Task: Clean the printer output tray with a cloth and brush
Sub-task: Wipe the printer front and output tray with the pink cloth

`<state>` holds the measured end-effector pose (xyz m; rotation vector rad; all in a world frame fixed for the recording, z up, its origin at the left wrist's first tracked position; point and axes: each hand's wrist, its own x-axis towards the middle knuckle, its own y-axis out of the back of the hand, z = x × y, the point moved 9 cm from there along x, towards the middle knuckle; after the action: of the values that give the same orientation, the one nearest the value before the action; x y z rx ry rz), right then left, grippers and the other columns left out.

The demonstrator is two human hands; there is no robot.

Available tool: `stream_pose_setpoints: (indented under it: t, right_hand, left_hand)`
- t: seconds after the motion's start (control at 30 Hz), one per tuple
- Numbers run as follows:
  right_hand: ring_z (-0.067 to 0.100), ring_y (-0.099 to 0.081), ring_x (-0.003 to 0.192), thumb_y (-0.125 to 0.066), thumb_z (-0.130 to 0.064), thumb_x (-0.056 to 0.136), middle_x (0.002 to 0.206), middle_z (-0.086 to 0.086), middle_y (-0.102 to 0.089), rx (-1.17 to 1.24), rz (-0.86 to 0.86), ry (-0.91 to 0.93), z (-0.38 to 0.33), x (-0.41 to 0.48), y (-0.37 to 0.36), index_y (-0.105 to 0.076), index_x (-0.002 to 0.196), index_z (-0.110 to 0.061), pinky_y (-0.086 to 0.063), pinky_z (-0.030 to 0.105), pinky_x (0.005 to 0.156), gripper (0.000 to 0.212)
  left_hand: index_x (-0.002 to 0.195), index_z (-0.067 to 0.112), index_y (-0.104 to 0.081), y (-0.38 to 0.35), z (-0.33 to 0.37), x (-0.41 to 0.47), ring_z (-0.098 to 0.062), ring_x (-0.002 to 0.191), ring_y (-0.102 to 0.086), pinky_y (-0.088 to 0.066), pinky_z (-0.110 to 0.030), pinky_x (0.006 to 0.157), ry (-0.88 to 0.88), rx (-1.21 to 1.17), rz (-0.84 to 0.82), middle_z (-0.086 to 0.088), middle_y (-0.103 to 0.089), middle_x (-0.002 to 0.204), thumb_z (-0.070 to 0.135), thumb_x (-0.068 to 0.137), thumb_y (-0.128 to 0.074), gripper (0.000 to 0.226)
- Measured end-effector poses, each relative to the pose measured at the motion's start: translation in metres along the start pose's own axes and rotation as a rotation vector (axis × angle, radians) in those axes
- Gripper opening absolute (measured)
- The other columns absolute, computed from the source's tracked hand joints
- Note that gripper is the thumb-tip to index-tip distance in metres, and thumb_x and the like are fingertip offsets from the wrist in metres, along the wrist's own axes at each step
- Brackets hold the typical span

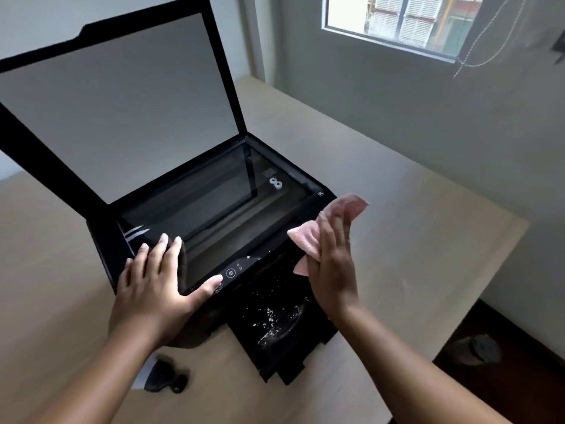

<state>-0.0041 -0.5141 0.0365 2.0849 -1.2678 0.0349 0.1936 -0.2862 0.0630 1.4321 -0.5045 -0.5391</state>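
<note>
A black printer (104,249) stands on a beige table (397,240) with its scanner lid (116,105) raised and the glass bed exposed. Its black output tray (281,335) sticks out toward me, speckled with white crumbs and dust. My left hand (156,286) rests flat on the printer's front left corner, fingers spread, thumb near the control buttons. My right hand (331,267) holds a pink cloth (305,237) just above the tray's right side, at the printer's front right corner. No brush is clearly visible.
A dark blurred object (166,376) lies on the table by my left forearm. The table's right edge drops to a dark wooden floor (504,377). A window (397,19) is in the grey wall behind.
</note>
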Motion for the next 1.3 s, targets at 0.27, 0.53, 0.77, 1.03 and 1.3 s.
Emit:
stream_pose_setpoints:
  t: [0.27,0.53,0.77,1.03,1.3]
  right_hand:
    - [0.003,-0.057,0.108,-0.062,-0.036,0.092,0.115,-0.010,-0.058,0.433,0.486,-0.308,-0.014,-0.053,0.011,-0.059,0.117,-0.024,-0.049,0.028,0.095,0.028]
    - [0.021,-0.058,0.118,-0.028,-0.073,0.089,0.127,0.005,-0.060,0.985,0.381,-0.823,-0.042,-0.054,-0.093,-0.047,0.130,-0.023,-0.043,0.044,0.106,0.067]
    - [0.007,-0.059,0.111,-0.039,-0.015,0.102,0.115,-0.007,-0.064,0.910,0.617,-0.651,-0.031,-0.042,-0.072,-0.048,0.124,-0.022,-0.043,0.014,0.097,0.025]
    - [0.015,-0.033,0.142,-0.038,-0.036,0.095,0.150,0.009,-0.043,0.752,0.520,-0.476,-0.049,-0.068,-0.086,-0.052,0.132,-0.025,-0.025,0.037,0.119,0.041]
    - [0.002,-0.036,0.139,-0.046,-0.026,0.100,0.149,-0.017,-0.039,0.833,0.585,-0.594,-0.053,-0.099,-0.111,-0.036,0.143,-0.031,-0.028,0.018,0.114,0.045]
  left_hand:
    - [0.156,0.030,-0.009,0.000,0.000,0.002,-0.019,0.150,0.001,-0.001,-0.043,0.121,-0.020,-0.024,0.017,0.005,-0.004,0.165,0.101,0.059,-0.006,0.120]
    - [0.156,0.028,-0.008,0.001,0.003,0.003,-0.021,0.150,0.001,-0.001,-0.044,0.120,-0.039,-0.018,0.021,0.003,-0.004,0.165,0.101,0.058,-0.003,0.123]
    - [0.156,0.027,-0.010,-0.001,0.001,0.006,-0.022,0.150,-0.001,-0.003,-0.044,0.120,-0.050,-0.015,0.042,0.002,-0.007,0.165,0.101,0.058,-0.002,0.123]
    - [0.156,0.027,-0.010,0.000,0.001,0.005,-0.022,0.150,-0.002,-0.004,-0.044,0.120,-0.063,-0.014,0.049,0.002,-0.008,0.165,0.101,0.058,0.000,0.123]
    - [0.156,0.027,-0.013,-0.001,0.000,0.005,-0.021,0.150,-0.004,-0.007,-0.046,0.120,-0.062,-0.009,0.041,0.003,-0.009,0.164,0.100,0.059,-0.005,0.122]
